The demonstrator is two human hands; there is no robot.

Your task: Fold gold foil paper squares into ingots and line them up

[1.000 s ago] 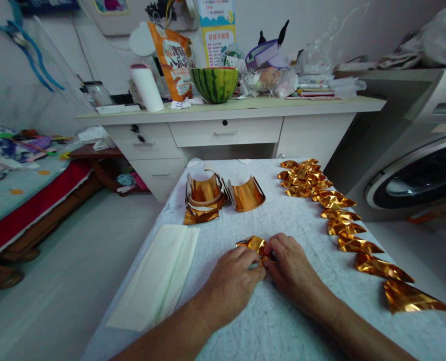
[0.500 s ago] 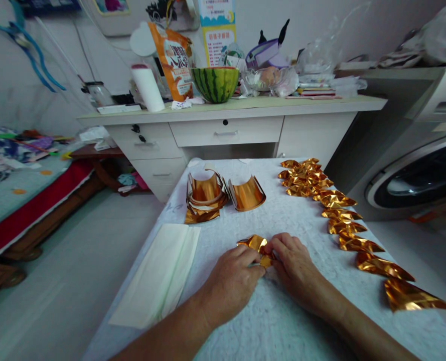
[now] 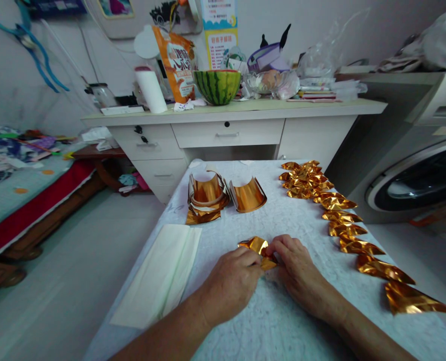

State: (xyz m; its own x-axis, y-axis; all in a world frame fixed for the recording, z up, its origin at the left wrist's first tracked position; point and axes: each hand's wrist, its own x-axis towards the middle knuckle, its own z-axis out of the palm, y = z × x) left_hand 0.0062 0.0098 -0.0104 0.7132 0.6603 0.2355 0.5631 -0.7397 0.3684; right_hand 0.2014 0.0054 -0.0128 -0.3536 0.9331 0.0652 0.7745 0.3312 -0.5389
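Between my hands is a crumpled piece of gold foil (image 3: 256, 244), low over the pale cloth-covered table (image 3: 223, 235). My left hand (image 3: 233, 278) grips its near left side with curled fingers. On its right side, my right hand (image 3: 294, 265) pinches the foil; part of the piece is hidden under the fingers. Beyond the hands stand curved gold foil sheets in a stack (image 3: 206, 193) and another curved stack (image 3: 248, 195) beside it. Folded pointed gold foil pieces (image 3: 369, 245) form a row down the right side of the table.
Folded pale paper (image 3: 157, 276) lies at the table's left. Behind the table is a white desk (image 3: 226, 131) bearing a watermelon half (image 3: 217, 86) and an orange bag (image 3: 175, 65). A washing machine (image 3: 407, 120) stands right, a bed (image 3: 30, 200) left.
The fingers have shifted slightly on the foil, and more of its near gold flap shows between them. The camera view has tilted a little.
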